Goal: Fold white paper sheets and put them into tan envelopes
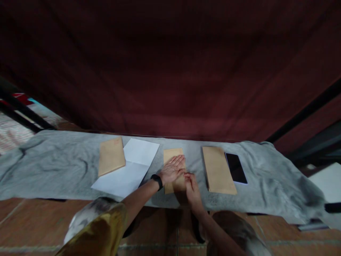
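Observation:
A brown paper envelope (pixel 168 156) lies upright before me on a grey cloth. My left hand (pixel 172 171), with a black band on its wrist, rests flat across its middle, fingers stretched out. At the envelope's right edge, my right hand (pixel 192 188) has its fingers curled together, seemingly pinching that edge; the fingertips are partly hidden. To the left, white paper sheets (pixel 133 174) with fold creases lie under another brown envelope (pixel 111 154). On the right sits a stack of brown envelopes (pixel 218 170), its edge against a dark-screened phone (pixel 236 168).
The grey cloth (pixel 69 156) covers a long, low surface with wrinkles at both ends. Behind it hangs a dark red curtain (pixel 170 89). Dark bars (pixel 306 113) slant at the sides. A white object (pixel 327 181) stands far right. Tiled floor (pixel 32 224) shows below.

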`<state>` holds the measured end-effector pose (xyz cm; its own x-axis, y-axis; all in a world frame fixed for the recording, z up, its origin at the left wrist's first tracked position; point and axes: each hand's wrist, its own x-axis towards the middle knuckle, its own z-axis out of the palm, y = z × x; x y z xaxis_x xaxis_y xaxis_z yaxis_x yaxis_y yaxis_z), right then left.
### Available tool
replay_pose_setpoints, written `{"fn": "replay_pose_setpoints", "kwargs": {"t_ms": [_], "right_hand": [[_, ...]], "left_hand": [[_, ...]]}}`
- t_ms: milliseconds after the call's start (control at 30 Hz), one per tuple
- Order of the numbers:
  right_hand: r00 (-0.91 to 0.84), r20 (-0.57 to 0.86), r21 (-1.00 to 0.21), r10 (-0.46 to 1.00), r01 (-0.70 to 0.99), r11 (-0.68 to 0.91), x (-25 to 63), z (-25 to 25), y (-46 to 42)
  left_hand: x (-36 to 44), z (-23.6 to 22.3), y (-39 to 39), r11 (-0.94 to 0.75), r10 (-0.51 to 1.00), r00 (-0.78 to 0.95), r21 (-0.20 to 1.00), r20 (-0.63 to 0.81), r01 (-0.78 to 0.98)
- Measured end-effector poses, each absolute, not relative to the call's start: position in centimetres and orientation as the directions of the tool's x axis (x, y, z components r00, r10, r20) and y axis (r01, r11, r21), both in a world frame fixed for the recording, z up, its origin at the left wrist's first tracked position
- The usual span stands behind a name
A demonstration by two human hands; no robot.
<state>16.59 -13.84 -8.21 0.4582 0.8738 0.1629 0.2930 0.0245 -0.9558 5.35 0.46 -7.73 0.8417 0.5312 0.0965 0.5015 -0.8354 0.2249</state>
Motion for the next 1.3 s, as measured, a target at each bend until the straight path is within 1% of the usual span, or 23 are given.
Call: {"fn": "replay_pose_setpoints", "kwargs": {"t_ms": [67, 167, 267, 333, 500, 633, 700, 767, 833, 900, 933, 1000, 1033, 1067, 1167, 1300], "right_hand": [[0.505, 0.086, -0.983, 0.859, 0.184, -0.010, 16.7, -8.1, -13.7], [0.531, 0.012, -0.997, 0.847, 0.071, -0.030, 17.0, -8.2, -13.6], [0.544, -0.028, -0.999, 0.839, 0.004, -0.036, 17.2, -8.5, -13.4], [0.552, -0.036, -0.999, 0.833, -0.012, -0.035, 17.2, -8.7, -13.3], [0.564, -0.004, -0.999, 0.826, 0.036, -0.029, 17.6, -8.8, -13.1], [0.547, 0.064, -0.990, 0.835, 0.141, -0.017, 18.5, -8.6, -12.9], [0.497, 0.119, -0.974, 0.860, 0.225, 0.004, 18.9, -8.4, -12.7], [0.360, 0.206, -0.922, 0.910, 0.382, 0.057, 19.2, -8.3, -12.6], [0.171, 0.274, -0.821, 0.946, 0.554, 0.137, 19.3, -8.3, -12.6], [-0.003, 0.301, -0.651, 0.954, 0.730, 0.208, 19.4, -8.4, -12.8], [-0.058, 0.301, -0.557, 0.952, 0.799, 0.225, 19.4, -8.4, -12.9], [-0.129, 0.288, -0.363, 0.949, 0.902, 0.233, 19.4, -8.5, -12.9], [-0.129, 0.286, -0.312, 0.949, 0.924, 0.220, 19.5, -8.5, -12.9], [-0.116, 0.287, -0.287, 0.951, 0.937, 0.201, 19.5, -8.6, -12.8], [-0.054, 0.305, -0.275, 0.951, 0.951, 0.142, 19.5, -8.9, -12.5], [-0.031, 0.357, -0.262, 0.933, 0.956, 0.132, 19.3, -9.4, -12.9]], "left_hand": [[5.2, -7.6, -0.3, -0.832, 0.534, 0.841, 0.233, 0.087, 0.504], [5.0, -7.4, -1.6, -0.831, 0.532, 0.844, 0.236, 0.071, 0.504], [4.6, -7.3, -2.8, -0.844, 0.508, 0.858, 0.241, 0.073, 0.479], [4.2, -7.2, -3.8, -0.858, 0.481, 0.873, 0.248, 0.084, 0.449], [3.0, -7.0, -6.5, -0.894, 0.411, 0.907, 0.235, 0.095, 0.381], [1.8, -6.6, -8.3, -0.920, 0.353, 0.932, 0.211, 0.086, 0.329], [1.1, -6.2, -9.0, -0.927, 0.334, 0.940, 0.208, 0.075, 0.313], [0.5, -6.0, -9.5, -0.930, 0.318, 0.946, 0.211, 0.059, 0.300], [0.0, -5.9, -10.0, -0.928, 0.321, 0.946, 0.214, 0.049, 0.304], [-0.5, -6.1, -10.5, -0.924, 0.335, 0.941, 0.213, 0.049, 0.318], [-0.7, -6.3, -10.7, -0.923, 0.341, 0.939, 0.212, 0.056, 0.322], [-1.1, -6.6, -11.2, -0.925, 0.339, 0.937, 0.210, 0.079, 0.317], [-1.4, -6.7, -11.4, -0.927, 0.337, 0.937, 0.209, 0.091, 0.313], [-1.6, -6.8, -11.7, -0.927, 0.339, 0.935, 0.208, 0.103, 0.313], [-2.5, -7.0, -12.3, -0.916, 0.379, 0.915, 0.196, 0.139, 0.350], [-3.3, -7.8, -12.5, -0.870, 0.493, 0.844, 0.137, 0.213, 0.474]]}}
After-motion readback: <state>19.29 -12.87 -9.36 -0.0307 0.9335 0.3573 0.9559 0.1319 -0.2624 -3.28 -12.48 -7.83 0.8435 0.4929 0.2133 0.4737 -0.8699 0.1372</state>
